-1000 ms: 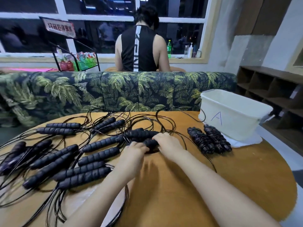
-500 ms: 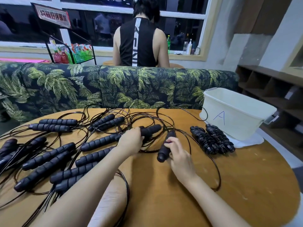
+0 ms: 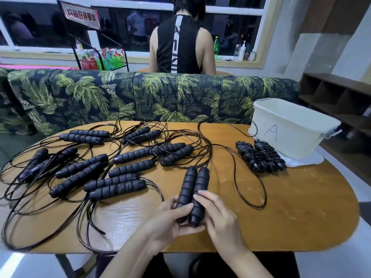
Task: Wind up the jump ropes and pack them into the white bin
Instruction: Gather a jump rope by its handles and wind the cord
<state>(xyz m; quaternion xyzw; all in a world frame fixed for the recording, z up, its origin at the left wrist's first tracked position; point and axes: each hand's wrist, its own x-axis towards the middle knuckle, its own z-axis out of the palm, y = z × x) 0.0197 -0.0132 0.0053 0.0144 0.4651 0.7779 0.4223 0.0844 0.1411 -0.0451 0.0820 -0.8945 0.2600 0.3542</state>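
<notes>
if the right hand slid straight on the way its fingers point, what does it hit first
The right hand points up-left across the paired handles, which it already touches; beyond them, probably the left hand's fingers.

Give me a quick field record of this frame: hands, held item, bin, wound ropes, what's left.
left hand: grips the near end of the handle pair from the left
right hand: fingers on the same pair from the right
handle pair: two black handles side by side, cord unwound, trailing in a loop to the right
white bin: at the table's far right, marked A, inside not visible
wound ropes: two bundles on the table beside the bin
loose ropes: many, tangled, left half of table
</notes>
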